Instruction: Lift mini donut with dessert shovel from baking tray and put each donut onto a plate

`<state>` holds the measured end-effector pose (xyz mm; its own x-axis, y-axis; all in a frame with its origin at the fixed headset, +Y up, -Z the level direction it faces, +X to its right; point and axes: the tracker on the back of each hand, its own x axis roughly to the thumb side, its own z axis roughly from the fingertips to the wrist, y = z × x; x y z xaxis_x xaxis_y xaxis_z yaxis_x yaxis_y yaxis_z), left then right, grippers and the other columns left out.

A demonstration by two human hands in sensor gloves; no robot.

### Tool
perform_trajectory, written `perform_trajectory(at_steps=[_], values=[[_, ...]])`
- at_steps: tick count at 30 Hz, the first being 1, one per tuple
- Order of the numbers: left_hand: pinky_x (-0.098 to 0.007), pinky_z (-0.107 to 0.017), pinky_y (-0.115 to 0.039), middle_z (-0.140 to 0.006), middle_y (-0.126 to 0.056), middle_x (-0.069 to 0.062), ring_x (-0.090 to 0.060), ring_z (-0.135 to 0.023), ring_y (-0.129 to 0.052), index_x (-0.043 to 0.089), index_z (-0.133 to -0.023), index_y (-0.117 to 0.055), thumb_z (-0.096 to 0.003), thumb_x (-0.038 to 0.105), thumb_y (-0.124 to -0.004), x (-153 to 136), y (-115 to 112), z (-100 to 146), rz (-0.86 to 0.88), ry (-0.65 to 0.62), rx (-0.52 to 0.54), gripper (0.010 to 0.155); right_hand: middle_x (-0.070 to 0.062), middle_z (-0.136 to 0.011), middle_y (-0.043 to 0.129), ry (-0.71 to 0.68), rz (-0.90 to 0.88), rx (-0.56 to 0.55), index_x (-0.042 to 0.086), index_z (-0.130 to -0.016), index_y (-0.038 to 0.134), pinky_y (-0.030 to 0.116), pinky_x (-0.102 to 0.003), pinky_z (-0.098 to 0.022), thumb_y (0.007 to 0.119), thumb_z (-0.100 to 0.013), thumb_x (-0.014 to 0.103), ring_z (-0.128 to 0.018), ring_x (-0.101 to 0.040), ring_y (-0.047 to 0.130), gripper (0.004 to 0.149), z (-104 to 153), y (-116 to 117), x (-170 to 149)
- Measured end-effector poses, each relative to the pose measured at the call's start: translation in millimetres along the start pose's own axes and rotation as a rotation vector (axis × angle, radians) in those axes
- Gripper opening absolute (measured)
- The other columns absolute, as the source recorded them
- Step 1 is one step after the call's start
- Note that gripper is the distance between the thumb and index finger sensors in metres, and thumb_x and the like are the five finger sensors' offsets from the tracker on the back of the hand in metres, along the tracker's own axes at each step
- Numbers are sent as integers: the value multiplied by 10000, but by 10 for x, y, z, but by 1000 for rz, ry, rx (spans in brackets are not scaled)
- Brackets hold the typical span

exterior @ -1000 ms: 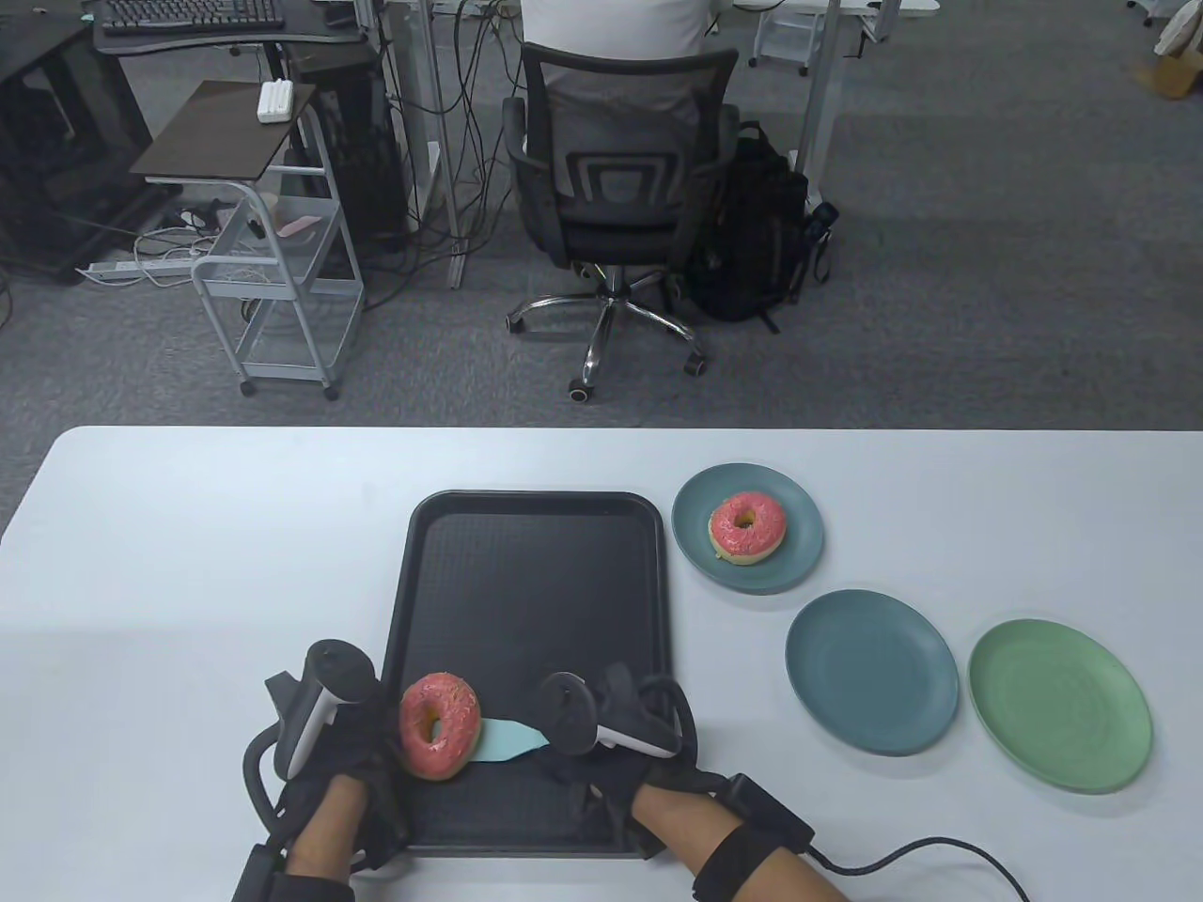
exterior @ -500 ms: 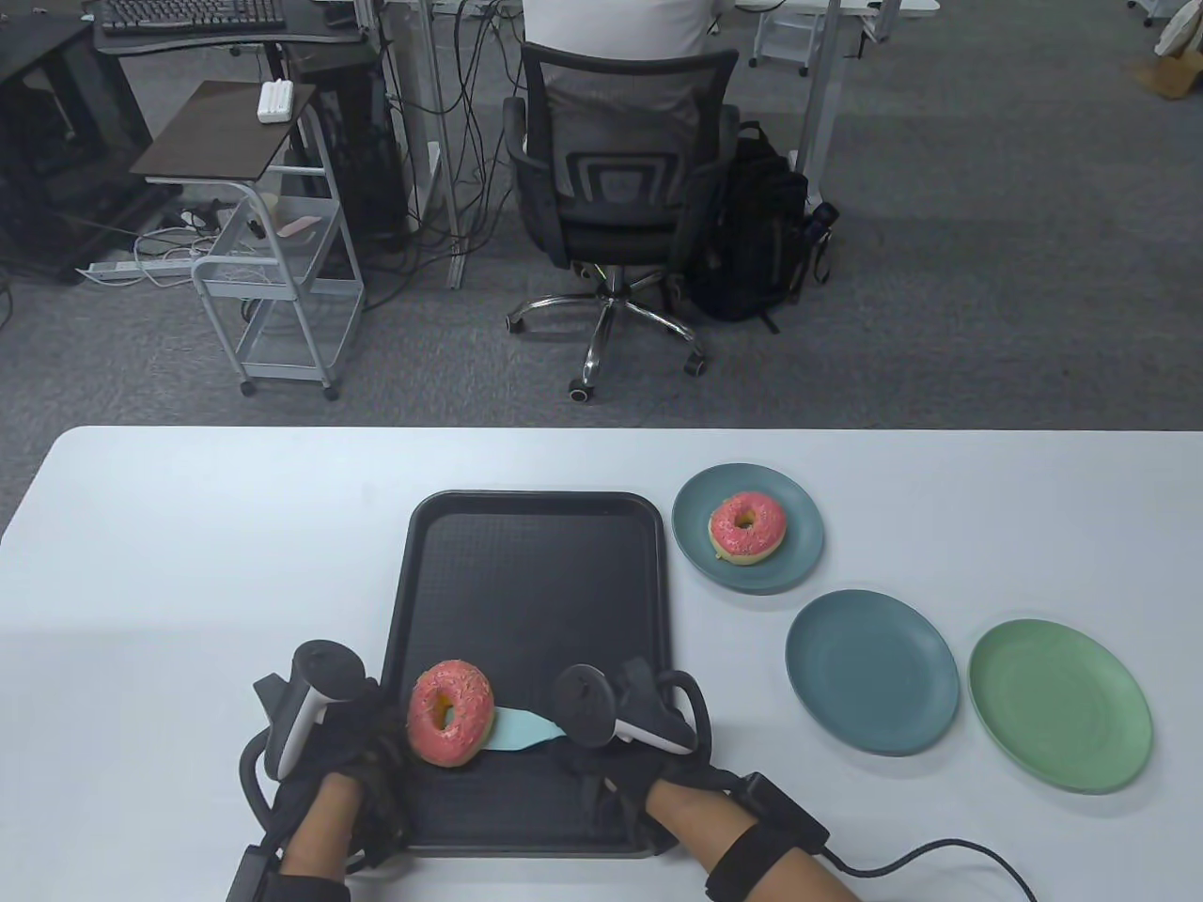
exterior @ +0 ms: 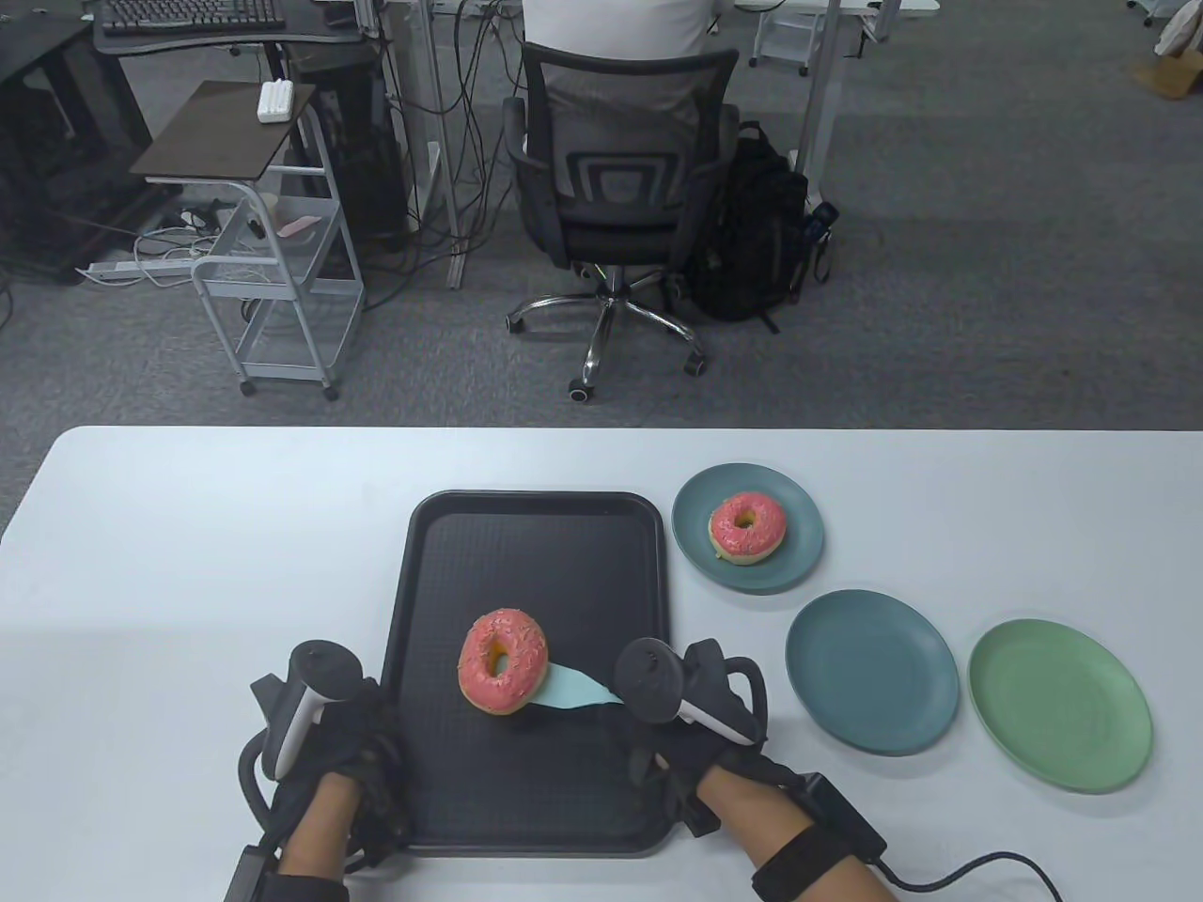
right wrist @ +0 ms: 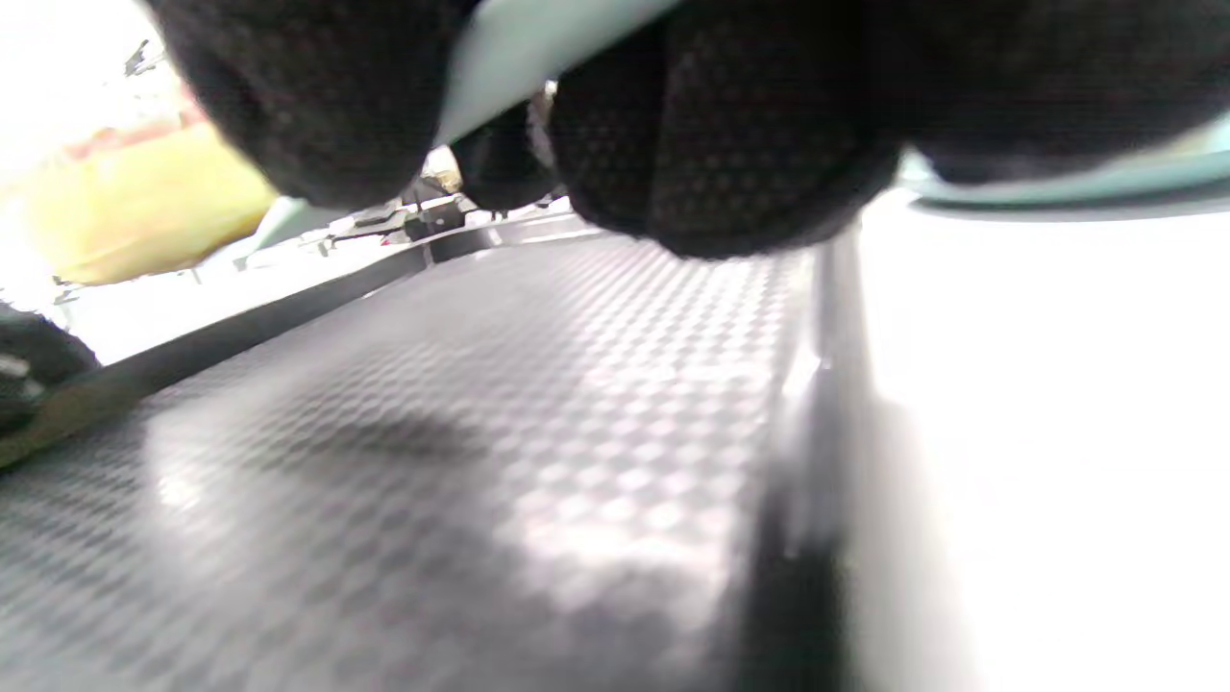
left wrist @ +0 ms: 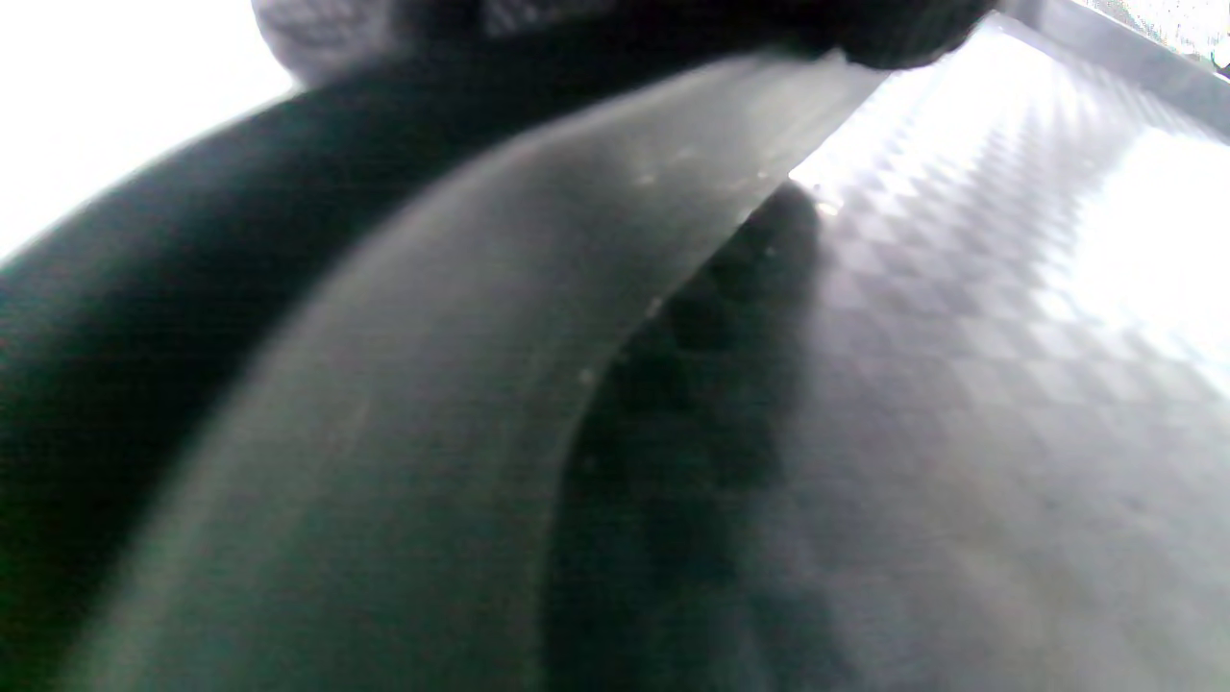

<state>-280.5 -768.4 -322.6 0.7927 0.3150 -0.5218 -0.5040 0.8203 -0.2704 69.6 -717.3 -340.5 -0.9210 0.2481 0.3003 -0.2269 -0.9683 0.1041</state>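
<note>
**Second donut rides the shovel above the tray**

The right hand (exterior: 691, 723) holds the handle of the pale teal dessert shovel (exterior: 573, 691), its grip closed around it; in the right wrist view the gloved fingers (right wrist: 730, 135) curl over the pale handle. On the blade sits a pink-iced donut (exterior: 503, 660), tilted so its hole faces up and toward the camera, above the middle of the black baking tray (exterior: 536, 526). From below, the right wrist view shows the donut's yellow underside clear of the tray's textured floor, so it appears lifted rather than resting.

The left hand (exterior: 329, 752) rests at the tray's near left corner. Its grip lies along the rim, but the pictures do not show whether the fingers clasp the edge or merely lie on it; the left wrist view shows only rim and blur.

One donut already lies on the far blue-grey plate (exterior: 799, 564). The nearer blue plate (exterior: 871, 671) and the green plate (exterior: 1060, 705) have none.

The step in hand looks like the carry from tray to plate. The next move probably calls for a level sweep rightward over the tray's right rim to the nearer blue plate, keeping the blade flat, since the donut sits tilted and could roll off. Then the blade needs lowering to the plate and slipping out.
</note>
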Motion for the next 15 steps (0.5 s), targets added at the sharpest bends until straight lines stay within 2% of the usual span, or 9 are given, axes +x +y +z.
perform_trajectory(at_steps=[7,15], values=[[-382,-430,-824,-788,-757,30,-156,-495,-931,308,-978,-557,-453,444,-737,1,-3,-3,-2,0,2,571,-151,-642,967,144,5,-63,208,-918,776,937,-402,-189,857,-421,447,-351,-288,986,557,301,-284,-510],[-381,-431,-824,-790,-755,30,-153,-496,-928,308,-979,-554,-454,443,-731,14,-18,5,-22,-1,19,570,-155,-644,965,385,2,-120,205,-918,778,935,-404,-190,860,-420,444,-352,-290,985,558,859,-547,-1295]])
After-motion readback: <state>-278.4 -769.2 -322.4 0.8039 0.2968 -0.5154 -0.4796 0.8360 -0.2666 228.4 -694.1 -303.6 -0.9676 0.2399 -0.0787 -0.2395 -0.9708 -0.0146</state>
